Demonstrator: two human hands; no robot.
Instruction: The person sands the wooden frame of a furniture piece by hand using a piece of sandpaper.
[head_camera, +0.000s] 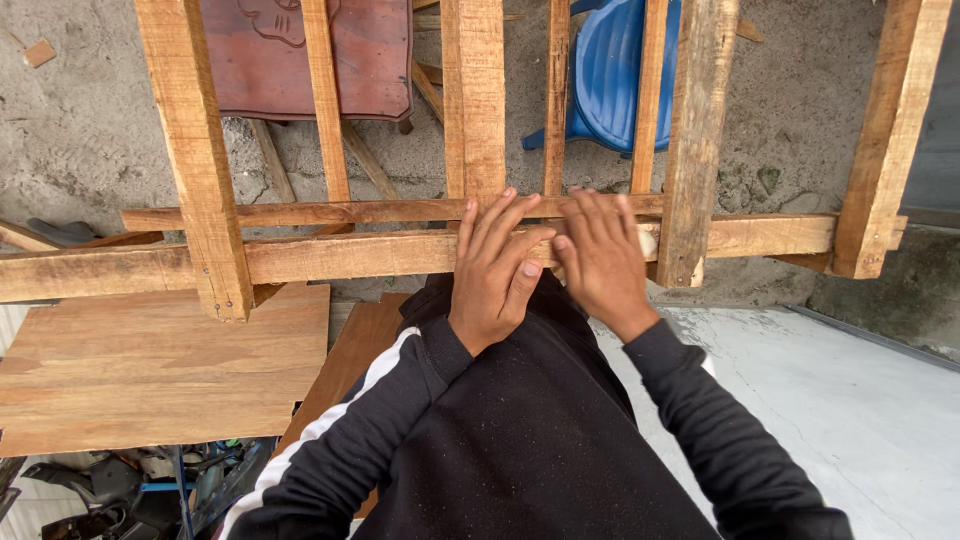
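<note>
A rough wooden frame of rails and slats fills the upper view. My left hand (495, 265) lies flat on its long horizontal rail (350, 255), fingers spread, holding nothing. Right beside it, touching, my right hand (600, 262) presses flat on the same rail over a small pale piece (648, 241) that peeks out under the fingertips; what it is I cannot tell. A thick upright post (692, 140) stands just right of my right hand. Both arms wear black sleeves, the left one with a white stripe.
Behind the frame are a blue plastic chair (610, 70) and a reddish-brown panel (270, 55) on the sandy ground. Flat plywood boards (150, 360) lie at the left, cluttered tools (150, 485) at the bottom left, a pale grey slab (860, 400) at the right.
</note>
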